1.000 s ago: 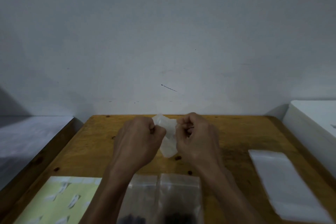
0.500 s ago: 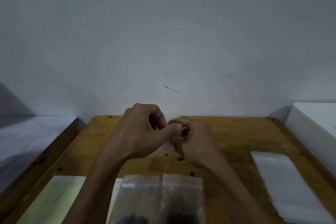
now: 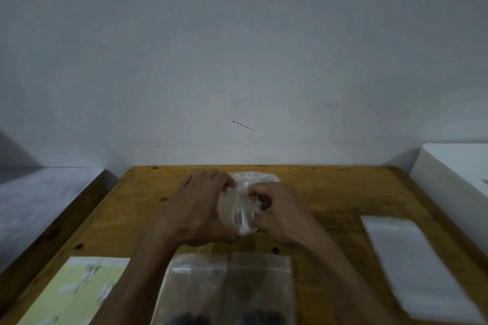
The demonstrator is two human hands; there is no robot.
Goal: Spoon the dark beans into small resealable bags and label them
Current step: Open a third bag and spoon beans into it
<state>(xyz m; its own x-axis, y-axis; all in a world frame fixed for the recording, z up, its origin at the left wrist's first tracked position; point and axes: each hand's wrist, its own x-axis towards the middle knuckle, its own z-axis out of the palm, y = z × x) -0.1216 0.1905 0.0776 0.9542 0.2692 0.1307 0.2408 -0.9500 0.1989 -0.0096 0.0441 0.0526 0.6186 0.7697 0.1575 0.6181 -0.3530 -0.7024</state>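
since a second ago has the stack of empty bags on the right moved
No. The stack of empty bags lies in the same spot near the table's right edge.

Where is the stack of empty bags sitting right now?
In the head view, the stack of empty bags lies flat on the wooden table's right side, beside the white box and clear of both hands.

Two bags lie between label sheet left, bag stack right.
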